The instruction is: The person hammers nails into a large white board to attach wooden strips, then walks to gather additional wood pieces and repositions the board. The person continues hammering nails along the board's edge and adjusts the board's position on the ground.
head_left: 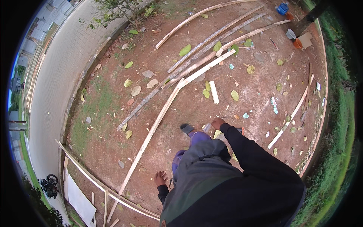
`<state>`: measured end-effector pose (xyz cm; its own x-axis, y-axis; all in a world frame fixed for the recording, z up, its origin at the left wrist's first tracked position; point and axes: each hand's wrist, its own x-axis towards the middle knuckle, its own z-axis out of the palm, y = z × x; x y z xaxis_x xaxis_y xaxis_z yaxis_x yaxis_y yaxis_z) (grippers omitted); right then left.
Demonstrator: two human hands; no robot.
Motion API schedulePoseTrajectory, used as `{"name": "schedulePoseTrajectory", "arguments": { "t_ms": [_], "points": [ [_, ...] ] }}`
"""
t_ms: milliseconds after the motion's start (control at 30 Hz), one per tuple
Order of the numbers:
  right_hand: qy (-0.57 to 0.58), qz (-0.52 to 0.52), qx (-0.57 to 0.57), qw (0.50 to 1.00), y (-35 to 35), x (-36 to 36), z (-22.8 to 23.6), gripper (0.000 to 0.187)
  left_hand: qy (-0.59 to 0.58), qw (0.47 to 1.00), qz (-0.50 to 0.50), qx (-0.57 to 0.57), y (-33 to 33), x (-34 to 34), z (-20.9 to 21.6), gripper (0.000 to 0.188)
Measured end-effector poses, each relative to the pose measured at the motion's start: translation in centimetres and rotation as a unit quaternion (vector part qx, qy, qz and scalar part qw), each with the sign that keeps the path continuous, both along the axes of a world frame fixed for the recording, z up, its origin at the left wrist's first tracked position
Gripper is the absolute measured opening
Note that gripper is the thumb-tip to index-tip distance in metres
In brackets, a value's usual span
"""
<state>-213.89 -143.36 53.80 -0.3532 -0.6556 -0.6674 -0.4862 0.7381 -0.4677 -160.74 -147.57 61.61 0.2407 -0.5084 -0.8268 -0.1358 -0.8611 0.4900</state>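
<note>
My left hand point(160, 178) hangs beside my left leg with its fingers apart, holding nothing. My right hand point(217, 123) is out in front of my right leg, with its fingers closed. A thin grey, pale piece point(207, 126) shows just beside it, too small to name; I cannot tell whether the hand holds it. Ahead of me two pale wooden strips, a long one point(150, 135) and a shorter one point(208, 70), meet end to end at an angle on the reddish soil. A short wooden offcut point(214, 92) lies beyond my right hand.
Several long poles and boards point(217, 39) lie farther ahead. A curved wooden strip point(293, 113) is on the right. Buckets point(290, 33) and a blue jug point(282, 9) stand at the far right. A wooden rail point(109, 191) and white panel point(80, 196) are at lower left, beside a paved path point(56, 83).
</note>
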Motion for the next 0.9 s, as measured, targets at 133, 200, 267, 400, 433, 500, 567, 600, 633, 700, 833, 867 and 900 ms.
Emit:
{"name": "schedulePoseTrajectory", "arguments": {
  "t_ms": [133, 200, 267, 400, 433, 500, 567, 600, 633, 700, 833, 867, 900],
  "points": [
    [-0.003, -0.055, -0.024, 0.998, -3.4, -2.0, 0.9, 0.037, -0.004, 0.999, -0.054, 0.002, 4.4, 1.1, -1.6, 0.026],
    [-0.002, -0.055, -0.029, 0.998, -4.4, -2.5, 1.5, 0.037, -0.073, 0.989, -0.130, -0.019, 7.0, 1.4, -2.5, 0.024],
    [-0.023, -0.072, -0.005, 0.997, -4.8, -2.5, 1.9, 0.038, -0.134, 0.967, -0.218, -0.018, 9.6, 1.8, -2.9, 0.024],
    [-0.010, -0.038, 0.022, 0.999, -4.0, -2.1, 1.4, 0.039, -0.181, 0.940, -0.289, -0.018, 12.6, 1.9, -3.5, 0.025],
    [-0.002, -0.031, 0.028, 0.999, -3.5, -1.9, 1.0, 0.040, -0.186, 0.936, -0.297, -0.018, 12.8, 1.9, -3.5, 0.025],
    [-0.010, -0.002, 0.024, 1.000, -2.5, -1.6, -0.2, 0.041, -0.187, 0.937, -0.295, -0.026, 12.4, 1.7, -3.7, 0.026],
    [-0.022, 0.016, 0.049, 0.998, -1.5, -1.1, -1.7, 0.040, -0.184, 0.940, -0.284, -0.036, 11.2, 1.4, -3.8, 0.026],
    [-0.028, 0.013, 0.069, 0.997, -0.7, -1.1, -2.4, 0.040, -0.178, 0.946, -0.269, -0.043, 10.5, 1.2, -3.9, 0.027],
    [0.027, 0.110, 0.055, 0.992, -0.5, -0.7, -3.2, 0.040, -0.169, 0.953, -0.248, -0.051, 9.5, 1.1, -4.1, 0.027],
    [0.032, 0.170, 0.017, 0.985, 0.1, -0.5, -4.5, 0.040, -0.131, 0.975, -0.172, -0.044, 7.4, 1.0, -4.4, 0.027],
    [0.014, 0.135, 0.027, 0.990, -0.2, -0.3, -5.7, 0.041, -0.031, 0.995, -0.076, -0.053, 3.4, 1.7, -4.8, 0.030],
    [0.028, 0.162, 0.007, 0.986, -0.6, -0.1, -5.4, 0.040, -0.032, 0.994, -0.091, -0.050, 2.5, 1.9, -4.9, 0.031],
    [0.028, 0.157, -0.001, 0.987, -1.3, -0.1, -5.1, 0.040, -0.031, 0.995, -0.088, -0.029, 1.6, 2.1, -5.0, 0.032]
  ]
}}
